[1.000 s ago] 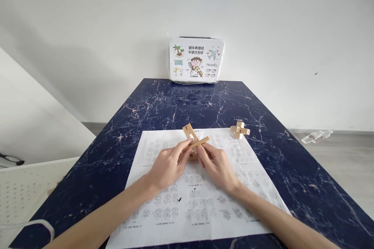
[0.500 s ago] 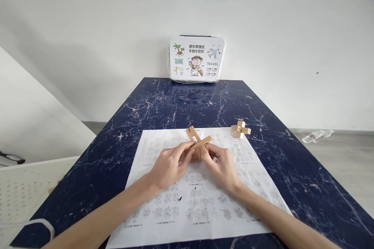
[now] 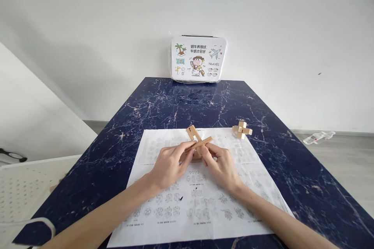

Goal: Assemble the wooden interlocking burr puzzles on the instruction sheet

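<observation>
Both my hands meet over a printed instruction sheet on a dark blue marbled table. Between them they hold crossed wooden puzzle pieces: a notched bar points up and away, a thinner bar lies across it. My left hand pinches the pieces from the left with its fingers closed. My right hand grips them from the right, fingers curled. An assembled wooden burr puzzle rests on the table just past the sheet's far right corner, apart from both hands.
A white illustrated case stands against the wall at the table's far edge. A white perforated surface lies to the left, below table height. On the floor at the right lies a clear plastic wrapper.
The notched bar has tipped slightly to the right between my fingers, and the hands have shifted a little to the right. The view has drifted slightly.
</observation>
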Motion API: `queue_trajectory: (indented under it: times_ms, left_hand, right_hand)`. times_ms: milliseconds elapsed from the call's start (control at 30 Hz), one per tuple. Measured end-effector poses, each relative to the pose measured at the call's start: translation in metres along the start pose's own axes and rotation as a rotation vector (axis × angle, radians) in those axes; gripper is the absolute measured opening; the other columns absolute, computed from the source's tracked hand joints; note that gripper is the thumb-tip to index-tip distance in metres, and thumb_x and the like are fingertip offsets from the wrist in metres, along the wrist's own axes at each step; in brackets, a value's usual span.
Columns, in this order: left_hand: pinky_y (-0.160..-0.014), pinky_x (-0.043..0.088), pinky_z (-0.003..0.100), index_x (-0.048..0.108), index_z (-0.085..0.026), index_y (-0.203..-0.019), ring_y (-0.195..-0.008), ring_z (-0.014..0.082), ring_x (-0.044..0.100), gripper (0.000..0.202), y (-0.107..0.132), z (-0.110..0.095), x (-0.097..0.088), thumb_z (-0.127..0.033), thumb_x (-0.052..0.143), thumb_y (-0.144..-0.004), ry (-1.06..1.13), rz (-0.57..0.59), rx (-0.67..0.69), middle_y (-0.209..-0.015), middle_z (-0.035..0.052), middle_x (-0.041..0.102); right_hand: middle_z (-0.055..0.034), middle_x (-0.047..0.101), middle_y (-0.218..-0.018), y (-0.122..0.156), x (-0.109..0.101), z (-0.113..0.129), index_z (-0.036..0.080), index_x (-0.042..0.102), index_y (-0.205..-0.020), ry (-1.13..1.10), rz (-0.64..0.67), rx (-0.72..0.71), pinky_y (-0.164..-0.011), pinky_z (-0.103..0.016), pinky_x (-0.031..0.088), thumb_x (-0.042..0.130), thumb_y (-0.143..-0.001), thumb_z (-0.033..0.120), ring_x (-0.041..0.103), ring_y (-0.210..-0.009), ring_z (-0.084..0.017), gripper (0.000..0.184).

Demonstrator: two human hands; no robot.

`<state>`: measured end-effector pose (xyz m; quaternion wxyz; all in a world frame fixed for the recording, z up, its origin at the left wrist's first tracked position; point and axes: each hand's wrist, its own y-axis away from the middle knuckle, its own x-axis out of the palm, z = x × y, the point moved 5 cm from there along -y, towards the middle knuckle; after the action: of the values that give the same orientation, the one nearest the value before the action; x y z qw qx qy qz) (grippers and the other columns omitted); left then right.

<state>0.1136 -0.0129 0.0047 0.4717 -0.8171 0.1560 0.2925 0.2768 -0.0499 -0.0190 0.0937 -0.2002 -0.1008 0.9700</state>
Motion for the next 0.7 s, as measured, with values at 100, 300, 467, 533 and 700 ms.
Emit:
queue_trajectory:
  times_ms: [100, 300, 467, 533, 700]
  left_hand:
    - [-0.055, 0.062, 0.025, 0.063, -0.019, -0.126, -0.065, 0.0153, 0.078, 0.020, 0.0001, 0.0006, -0.0012, -0.019, 0.058, -0.107, -0.057, -0.024, 0.002, -0.088, 0.0009, 0.082]
    - [-0.061, 0.064, 0.030, 0.063, -0.017, -0.124, -0.070, 0.0183, 0.080, 0.018, -0.0025, -0.0043, -0.0051, -0.015, 0.058, -0.107, -0.173, -0.063, 0.107, -0.092, 0.0038, 0.083]
    - [-0.073, 0.068, 0.033, 0.062, -0.017, -0.128, -0.084, 0.0198, 0.082, 0.023, -0.0029, -0.0041, -0.0043, -0.012, 0.060, -0.105, -0.115, -0.045, 0.123, -0.101, 0.0051, 0.083]
    - [-0.073, 0.068, 0.033, 0.062, -0.017, -0.129, -0.084, 0.0197, 0.082, 0.024, -0.0026, -0.0041, -0.0039, -0.013, 0.059, -0.106, -0.097, -0.041, 0.120, -0.102, 0.0054, 0.083]
    - [-0.068, 0.067, 0.032, 0.062, -0.019, -0.128, -0.076, 0.0187, 0.080, 0.022, -0.0028, -0.0062, -0.0025, -0.015, 0.058, -0.107, -0.078, -0.046, 0.081, -0.096, 0.0040, 0.083]
  right_hand:
    - [-0.0008, 0.058, -0.062, -0.0011, 0.0018, -0.0010, 0.021, 0.056, -0.066, -0.011, 0.031, 0.001, -0.058, -0.030, 0.037, 0.048, -0.105, 0.047, 0.048, -0.056, -0.015, 0.048]
    - [-0.0002, 0.057, -0.058, 0.0013, 0.0058, -0.0020, 0.020, 0.062, -0.068, -0.081, 0.098, 0.064, -0.052, -0.029, 0.035, 0.047, -0.106, 0.049, 0.043, -0.051, -0.013, 0.050]
    - [0.0012, 0.053, -0.053, 0.0039, 0.0063, -0.0008, 0.020, 0.061, -0.069, -0.082, 0.107, 0.049, -0.053, -0.029, 0.036, 0.041, -0.109, 0.053, 0.043, -0.048, -0.013, 0.055]
    - [0.0005, 0.054, -0.055, 0.0040, 0.0056, 0.0006, 0.021, 0.059, -0.067, -0.059, 0.094, 0.018, -0.055, -0.029, 0.037, 0.039, -0.109, 0.053, 0.044, -0.049, -0.014, 0.057]
    - [-0.0037, 0.064, -0.061, 0.0039, 0.0039, 0.0023, 0.021, 0.058, -0.065, -0.025, 0.024, 0.002, -0.058, -0.030, 0.040, 0.042, -0.108, 0.055, 0.052, -0.055, -0.016, 0.058]
